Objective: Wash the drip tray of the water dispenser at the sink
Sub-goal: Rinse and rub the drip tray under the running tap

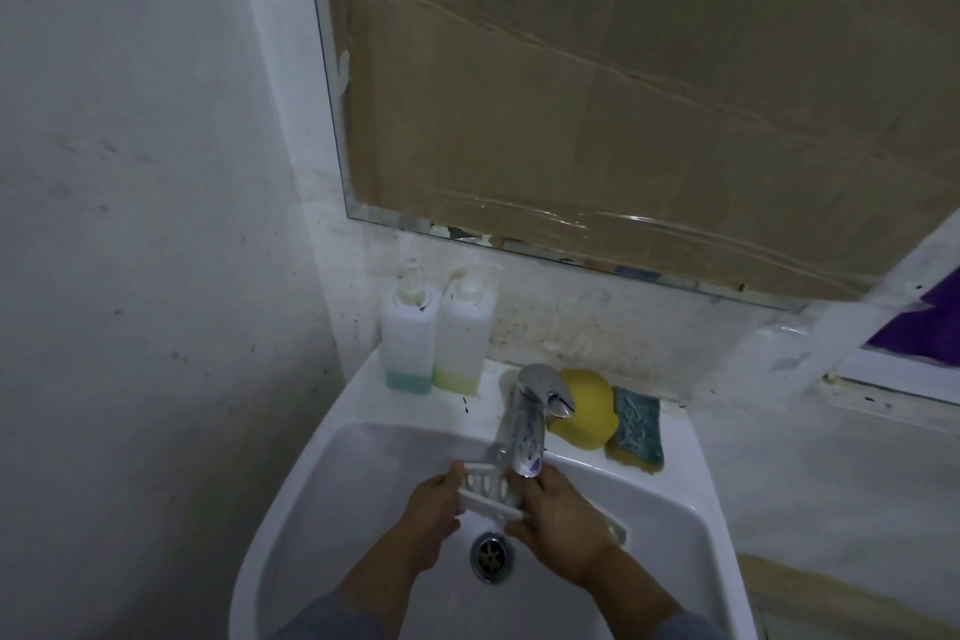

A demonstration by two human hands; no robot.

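A white slotted drip tray [488,488] is held over the white sink basin [363,473], just under the chrome tap [530,424]. My left hand [428,517] grips its left end. My right hand [558,517] grips its right side, covering part of it. A second white piece [613,525] sticks out to the right behind my right hand. The metal drain [491,556] lies directly below the tray. I cannot tell whether water is running.
Two soap dispenser bottles, one with blue liquid [408,333] and one with green [464,335], stand at the back left of the sink. A yellow sponge [587,408] and a green scouring sponge [636,424] lie behind the tap. A cardboard-covered mirror [623,94] hangs above.
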